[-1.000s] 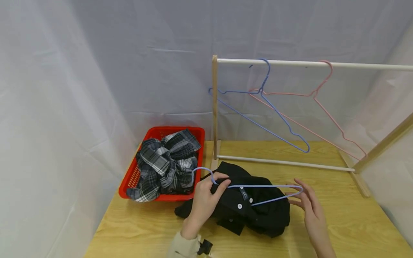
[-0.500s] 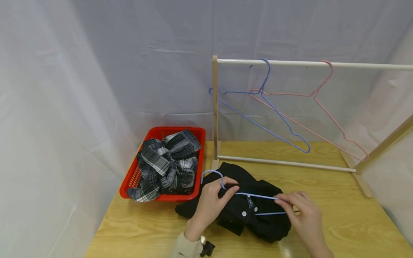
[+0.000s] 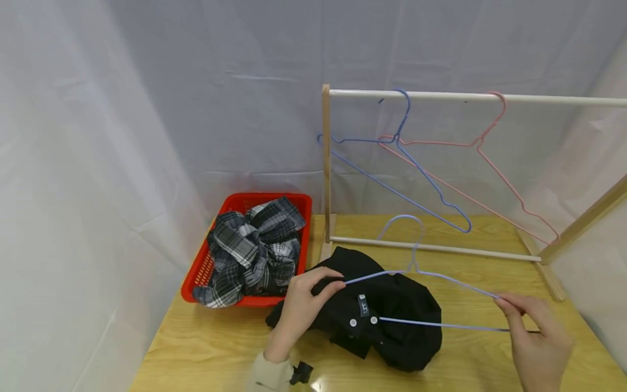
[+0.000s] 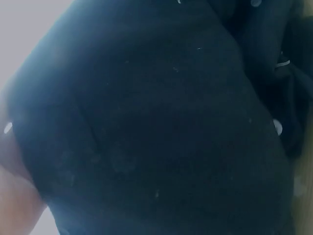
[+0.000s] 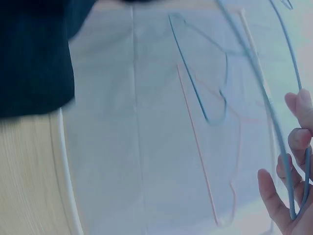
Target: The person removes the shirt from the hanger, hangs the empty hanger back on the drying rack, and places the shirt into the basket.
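A black button-up shirt (image 3: 409, 345) with white buttons and a small neck label lies bunched on the table. My left hand (image 3: 296, 307) pinches its upper edge, left of the label. A light blue hanger (image 3: 453, 280) has its left shoulder running to those fingertips; its left end is hidden in the cloth. My right hand (image 3: 539, 337) holds the hanger's right shoulder between thumb and fingers, and the hook stands up between both hands. Black cloth (image 4: 156, 122) fills most of the left wrist view. In the right wrist view the hanger's end lies across my right hand (image 5: 299, 139).
A red basket (image 3: 188, 283) with a checked grey garment (image 3: 235, 245) stands at the left. Behind the shirt, a rack with a white rail (image 3: 450, 97) carries a darker blue hanger (image 3: 431, 179) and a pink hanger (image 3: 499, 177). White sheets surround the table (image 3: 196, 348).
My right hand, first loosely beside the hanger's end, has taken the hanger and drawn it right. The hook has come away from my left hand, which stays at the shirt.
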`<state>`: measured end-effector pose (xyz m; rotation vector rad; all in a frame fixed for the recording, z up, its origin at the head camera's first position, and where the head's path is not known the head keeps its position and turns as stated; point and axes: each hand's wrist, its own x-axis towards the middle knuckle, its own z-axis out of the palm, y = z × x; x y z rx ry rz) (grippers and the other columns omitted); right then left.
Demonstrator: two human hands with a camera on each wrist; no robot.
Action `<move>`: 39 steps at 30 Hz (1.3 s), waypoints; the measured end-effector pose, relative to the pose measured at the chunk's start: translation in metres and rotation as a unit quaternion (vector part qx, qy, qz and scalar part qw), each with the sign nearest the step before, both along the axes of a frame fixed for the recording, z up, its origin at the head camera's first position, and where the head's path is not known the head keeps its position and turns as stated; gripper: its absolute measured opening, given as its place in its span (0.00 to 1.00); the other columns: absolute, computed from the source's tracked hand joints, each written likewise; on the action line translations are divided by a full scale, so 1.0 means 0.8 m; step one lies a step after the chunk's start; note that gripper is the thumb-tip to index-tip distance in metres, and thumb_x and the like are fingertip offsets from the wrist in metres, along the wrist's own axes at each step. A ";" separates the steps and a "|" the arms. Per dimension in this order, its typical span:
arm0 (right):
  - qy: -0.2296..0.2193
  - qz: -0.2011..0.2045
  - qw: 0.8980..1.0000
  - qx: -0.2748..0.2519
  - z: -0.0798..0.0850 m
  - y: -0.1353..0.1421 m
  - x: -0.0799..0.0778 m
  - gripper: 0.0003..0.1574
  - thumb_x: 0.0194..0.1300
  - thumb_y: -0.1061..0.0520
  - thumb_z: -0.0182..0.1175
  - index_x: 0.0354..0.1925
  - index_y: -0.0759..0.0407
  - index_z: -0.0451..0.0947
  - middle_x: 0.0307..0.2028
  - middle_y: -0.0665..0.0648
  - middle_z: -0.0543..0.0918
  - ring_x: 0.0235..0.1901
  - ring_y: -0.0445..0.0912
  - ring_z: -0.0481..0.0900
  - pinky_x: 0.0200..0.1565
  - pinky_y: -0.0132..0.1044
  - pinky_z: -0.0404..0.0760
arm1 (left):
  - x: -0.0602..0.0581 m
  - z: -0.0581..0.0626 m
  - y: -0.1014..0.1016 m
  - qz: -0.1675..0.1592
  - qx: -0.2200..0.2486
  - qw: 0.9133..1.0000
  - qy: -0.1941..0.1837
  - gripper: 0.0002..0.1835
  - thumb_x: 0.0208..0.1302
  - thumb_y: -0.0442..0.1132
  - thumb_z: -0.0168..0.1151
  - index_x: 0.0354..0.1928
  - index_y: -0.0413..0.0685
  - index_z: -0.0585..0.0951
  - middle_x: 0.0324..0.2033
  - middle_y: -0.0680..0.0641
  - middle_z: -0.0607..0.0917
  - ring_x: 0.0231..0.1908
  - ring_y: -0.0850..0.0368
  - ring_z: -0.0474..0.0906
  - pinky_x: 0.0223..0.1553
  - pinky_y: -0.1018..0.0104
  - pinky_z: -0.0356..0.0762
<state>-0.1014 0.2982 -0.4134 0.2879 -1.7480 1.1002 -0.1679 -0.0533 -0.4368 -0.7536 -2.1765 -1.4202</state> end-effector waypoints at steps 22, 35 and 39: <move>-0.074 -0.078 0.994 0.007 0.020 0.068 0.026 0.13 0.66 0.69 0.65 0.36 0.86 0.81 0.34 0.28 0.83 0.26 0.20 0.75 0.39 0.12 0.72 | 0.001 -0.015 -0.009 0.022 0.045 0.999 0.012 0.06 0.67 0.31 0.66 0.40 0.47 0.89 0.36 0.50 0.91 0.39 0.58 0.88 0.46 0.64 0.83; -0.134 -0.164 0.977 0.021 0.074 0.059 -0.003 0.11 0.66 0.69 0.65 0.43 0.79 0.83 0.27 0.18 0.74 0.21 0.16 0.69 0.30 0.10 0.69 | 0.005 -0.014 -0.005 0.017 0.037 0.999 0.004 0.05 0.68 0.35 0.65 0.40 0.49 0.89 0.37 0.53 0.90 0.39 0.61 0.87 0.45 0.62 0.84; -0.100 -0.112 0.987 0.049 0.088 0.039 -0.024 0.10 0.66 0.70 0.65 0.44 0.76 0.85 0.32 0.24 0.80 0.25 0.16 0.75 0.27 0.10 0.71 | 0.008 -0.012 -0.003 0.013 0.040 0.999 -0.004 0.05 0.69 0.36 0.65 0.41 0.51 0.89 0.37 0.54 0.90 0.39 0.62 0.87 0.46 0.62 0.84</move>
